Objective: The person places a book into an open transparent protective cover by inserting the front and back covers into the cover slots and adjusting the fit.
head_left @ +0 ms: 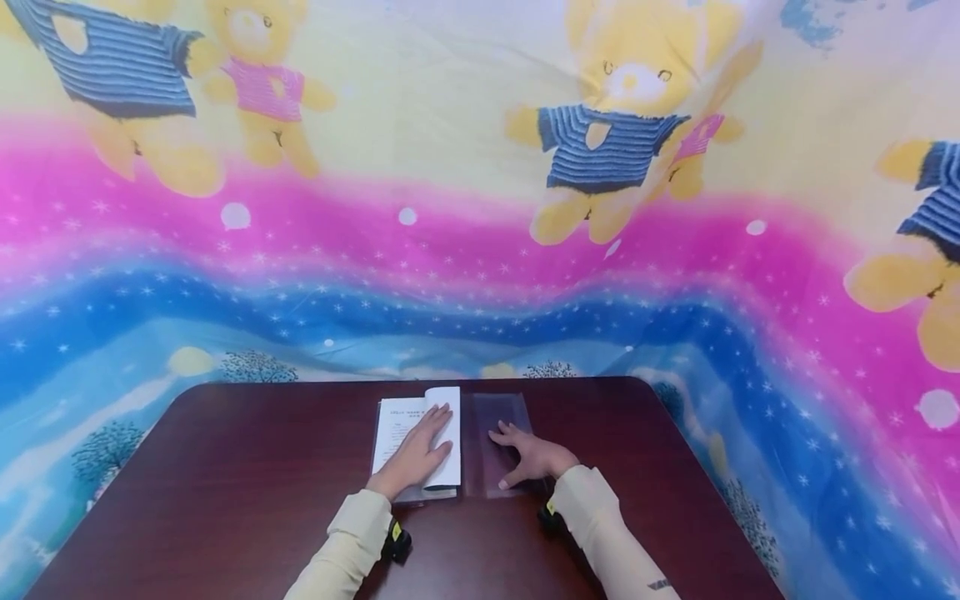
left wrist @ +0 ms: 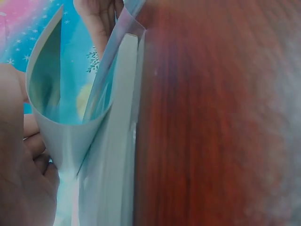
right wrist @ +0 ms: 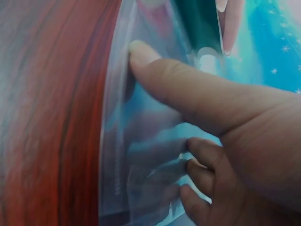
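Note:
A book with a printed page showing lies toward the far side of the table, a clear plastic book cover spread out from its right side. My left hand rests with extended fingers on the book's turned-back front cover, which bends into a loop in the left wrist view. Over the plastic flap, my right hand is spread with its thumb apart from the fingers. In the right wrist view its thumb touches the clear sheet, and the fingers reach along it.
The dark red-brown table extends to both sides of the book. Behind it hangs a curtain printed with teddy bears. Both wrists carry small black cameras, the left camera close above the table.

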### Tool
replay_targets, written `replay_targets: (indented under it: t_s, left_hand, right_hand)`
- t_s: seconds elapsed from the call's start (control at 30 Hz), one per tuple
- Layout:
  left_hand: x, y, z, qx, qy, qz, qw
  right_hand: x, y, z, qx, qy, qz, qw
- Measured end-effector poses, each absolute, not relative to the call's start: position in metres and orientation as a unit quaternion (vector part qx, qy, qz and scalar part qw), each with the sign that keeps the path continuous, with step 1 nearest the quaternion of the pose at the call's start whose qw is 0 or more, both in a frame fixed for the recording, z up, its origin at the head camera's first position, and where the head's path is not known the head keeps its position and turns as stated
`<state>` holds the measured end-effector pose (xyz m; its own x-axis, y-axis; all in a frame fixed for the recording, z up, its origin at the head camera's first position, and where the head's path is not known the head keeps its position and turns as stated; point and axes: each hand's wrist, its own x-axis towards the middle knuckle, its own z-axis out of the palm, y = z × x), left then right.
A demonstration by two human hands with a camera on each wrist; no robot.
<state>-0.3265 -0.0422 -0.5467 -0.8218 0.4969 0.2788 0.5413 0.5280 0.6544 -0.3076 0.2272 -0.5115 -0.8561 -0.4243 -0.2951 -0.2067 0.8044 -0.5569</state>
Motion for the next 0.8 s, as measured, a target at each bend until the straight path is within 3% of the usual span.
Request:
replay_targets:
  t_s: [0.8]
  left_hand:
    - [-0.323, -0.030, -0.545, -0.313, -0.889, -0.335, 0.015]
  right_hand:
    - [-0.299, 0.222, -0.510, -0.164, 0.918, -0.294, 0.210]
